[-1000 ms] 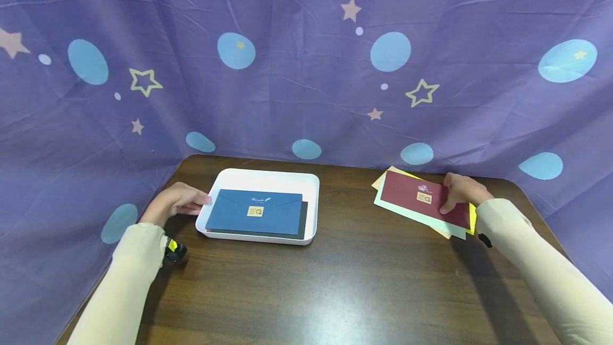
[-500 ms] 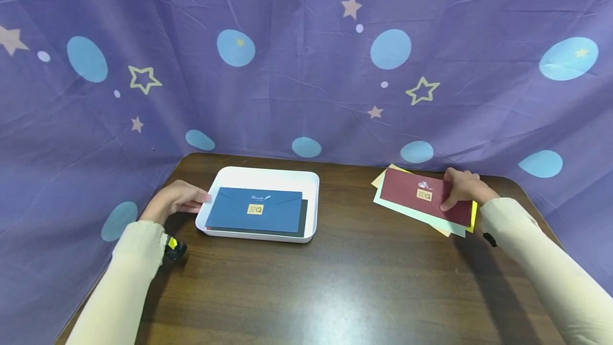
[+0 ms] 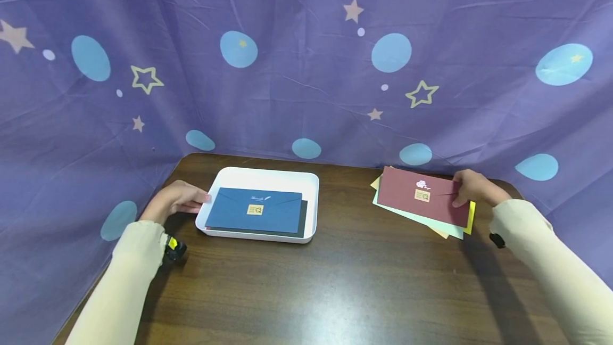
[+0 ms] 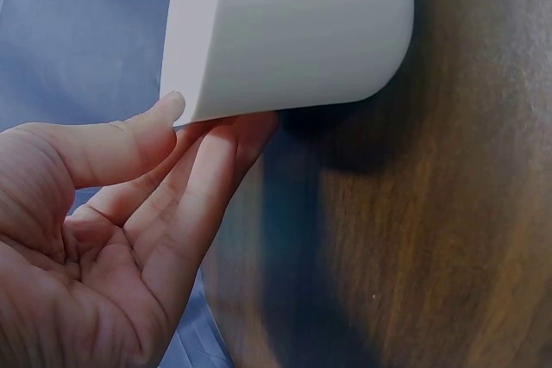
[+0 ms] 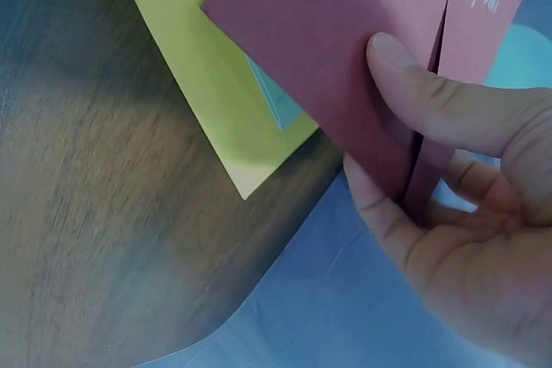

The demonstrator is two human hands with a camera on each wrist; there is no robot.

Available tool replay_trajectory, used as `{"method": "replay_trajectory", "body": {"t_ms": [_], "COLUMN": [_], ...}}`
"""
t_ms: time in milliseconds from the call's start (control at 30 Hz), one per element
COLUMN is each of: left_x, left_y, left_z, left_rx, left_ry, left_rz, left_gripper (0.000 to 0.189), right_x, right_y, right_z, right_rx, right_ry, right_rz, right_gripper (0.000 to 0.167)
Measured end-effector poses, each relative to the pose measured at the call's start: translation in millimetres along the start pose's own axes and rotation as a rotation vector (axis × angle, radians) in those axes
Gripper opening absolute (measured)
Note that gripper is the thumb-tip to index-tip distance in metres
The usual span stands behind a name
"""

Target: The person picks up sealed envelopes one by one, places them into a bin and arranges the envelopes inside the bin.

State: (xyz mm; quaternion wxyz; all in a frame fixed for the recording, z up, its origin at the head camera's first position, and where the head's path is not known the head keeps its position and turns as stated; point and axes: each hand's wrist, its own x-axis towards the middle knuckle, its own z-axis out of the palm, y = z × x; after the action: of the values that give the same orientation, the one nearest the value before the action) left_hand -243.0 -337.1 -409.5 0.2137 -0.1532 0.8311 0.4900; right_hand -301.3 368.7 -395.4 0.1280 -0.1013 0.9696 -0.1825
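A white tray [image 3: 268,177] sits on the left of the table. My left hand [image 3: 184,196] pinches its left edge, thumb on the rim and fingers beneath, as the left wrist view shows. In the tray a blue envelope [image 3: 282,213] with a gold sticker overlaps a dark one [image 3: 304,220]. At the right, my right hand [image 3: 476,188] holds a maroon envelope [image 3: 399,190] by its right end, thumb on top and fingers underneath. Below it fan out a mint envelope [image 3: 433,223], a yellow envelope [image 5: 216,92] and a peach one [image 3: 375,182], all partly hidden.
The brown wooden table [image 3: 268,281] has rounded back corners. Behind it hangs a purple curtain [image 3: 287,100] with stars and blue ovals, close to the back edge. A black wrist device [image 3: 175,249] is on the left sleeve.
My right hand has shifted slightly right, and the maroon envelope has risen a little off the ones beneath it. My left hand and the tray have stayed in place.
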Motion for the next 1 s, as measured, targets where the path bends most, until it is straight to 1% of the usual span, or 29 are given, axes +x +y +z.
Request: {"method": "replay_trajectory", "body": {"t_ms": [100, 200, 333, 567, 633, 767, 900, 1000], "left_x": [0.0, -0.6, -0.5, 1.3, 1.8, 1.1, 0.5, 1.0], "left_y": [0.4, 0.9, 0.6, -1.0, -1.4, -1.5, -1.3, -1.4], "left_z": [0.0, -0.1, 0.2, 0.6, 0.6, 0.6, 0.5, 0.2], "left_rx": [0.006, 0.007, 0.004, 0.017, 0.018, 0.009, 0.004, 0.004], "left_ry": [0.004, 0.006, 0.0, 0.006, 0.005, 0.002, -0.004, -0.007], "left_rz": [0.004, 0.007, 0.005, 0.001, 0.002, 0.002, 0.007, 0.011], "left_gripper": [0.035, 0.034, 0.034, 0.038, 0.038, 0.034, 0.033, 0.033], "right_x": [-4.4, -7.1, -8.6, -7.1, -6.5, -6.6, -7.0, -5.8], "right_y": [2, 5, 10, 17, 18, 19, 20, 21], "right_z": [-4, -6, -8, -10, -9, -9, -8, -6], "right_rx": [0.065, 0.148, 0.25, 0.462, 0.52, 0.634, 0.738, 0.823], "right_ry": [-0.039, -0.079, -0.134, -0.23, -0.248, -0.265, -0.275, -0.294], "right_rz": [-0.022, -0.02, 0.02, 0.063, 0.081, 0.122, 0.143, 0.154], "right_gripper": [0.037, 0.032, 0.028, 0.028, 0.027, 0.021, 0.008, 0.011]}}
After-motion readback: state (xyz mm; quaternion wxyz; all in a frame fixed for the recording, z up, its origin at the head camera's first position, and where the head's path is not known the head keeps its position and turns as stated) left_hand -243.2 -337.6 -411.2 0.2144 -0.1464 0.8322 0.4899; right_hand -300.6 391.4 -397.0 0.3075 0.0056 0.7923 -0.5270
